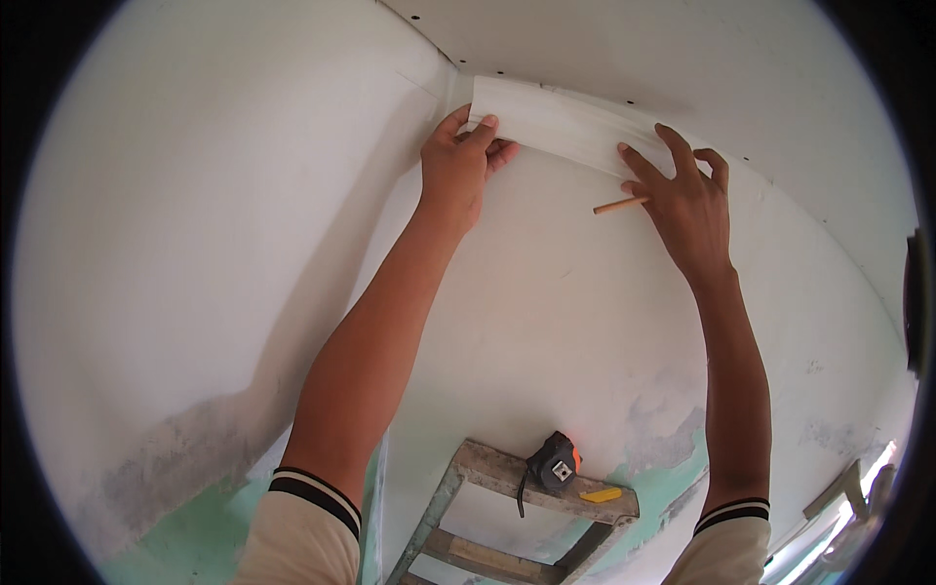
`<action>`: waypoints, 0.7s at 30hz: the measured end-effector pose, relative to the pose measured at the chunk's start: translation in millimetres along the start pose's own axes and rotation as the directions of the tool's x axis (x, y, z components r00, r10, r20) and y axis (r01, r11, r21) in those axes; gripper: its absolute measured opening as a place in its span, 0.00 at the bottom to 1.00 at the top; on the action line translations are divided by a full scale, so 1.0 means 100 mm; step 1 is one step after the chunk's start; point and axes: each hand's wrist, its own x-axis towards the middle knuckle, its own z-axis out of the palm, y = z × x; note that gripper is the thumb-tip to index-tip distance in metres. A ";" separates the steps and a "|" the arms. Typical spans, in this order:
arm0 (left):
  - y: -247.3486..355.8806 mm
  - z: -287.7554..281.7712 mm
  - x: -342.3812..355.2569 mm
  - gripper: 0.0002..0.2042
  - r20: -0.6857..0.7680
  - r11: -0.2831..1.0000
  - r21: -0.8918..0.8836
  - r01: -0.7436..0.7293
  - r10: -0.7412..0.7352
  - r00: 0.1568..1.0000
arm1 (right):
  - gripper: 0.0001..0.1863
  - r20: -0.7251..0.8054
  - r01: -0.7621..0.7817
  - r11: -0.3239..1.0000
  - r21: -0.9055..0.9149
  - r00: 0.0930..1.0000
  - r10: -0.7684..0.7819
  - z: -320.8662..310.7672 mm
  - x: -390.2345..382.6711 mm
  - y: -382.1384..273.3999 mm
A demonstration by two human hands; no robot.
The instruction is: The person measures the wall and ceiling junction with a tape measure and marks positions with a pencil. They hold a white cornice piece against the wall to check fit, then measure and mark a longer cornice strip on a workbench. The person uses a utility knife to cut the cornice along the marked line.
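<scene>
A short white piece of crown molding (556, 122) lies up in the corner where wall and ceiling meet. My left hand (454, 171) grips its left end, thumb on the front face and fingers around the lower edge. At the right end, my right hand (687, 200) rests its spread fingertips on the molding. A brown pencil (620, 206) sticks out to the left from between the lower fingers and palm of that hand. Both arms reach upward.
Below stands a worn ladder (492, 558). On its top step lie a black tape measure (554, 462) with orange trim and a yellow utility knife (601, 495). The ceiling (624, 49) has dark screw spots. The lower wall (673, 478) shows green and grey patches.
</scene>
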 end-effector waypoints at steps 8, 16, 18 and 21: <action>-0.36 0.10 -0.05 0.25 -0.107 0.580 0.723 -0.376 0.632 0.768 | 0.18 -0.030 -0.005 0.996 -0.086 1.000 0.002 0.15 0.29 -0.16; -0.54 0.05 -0.12 0.25 0.509 -0.026 0.799 -0.601 0.560 0.653 | 0.18 0.026 -0.036 0.975 -0.218 0.999 0.043 0.21 0.33 -0.31; -0.54 0.02 -0.05 0.25 0.525 -0.056 0.800 -0.598 0.548 0.651 | 0.18 -0.038 -0.071 0.980 -0.187 0.997 0.064 0.30 0.30 -0.34; -0.53 -0.02 0.01 0.24 0.527 -0.063 0.800 -0.597 0.550 0.648 | 0.17 -0.096 -0.104 0.978 -0.183 0.992 0.087 0.27 0.29 -0.36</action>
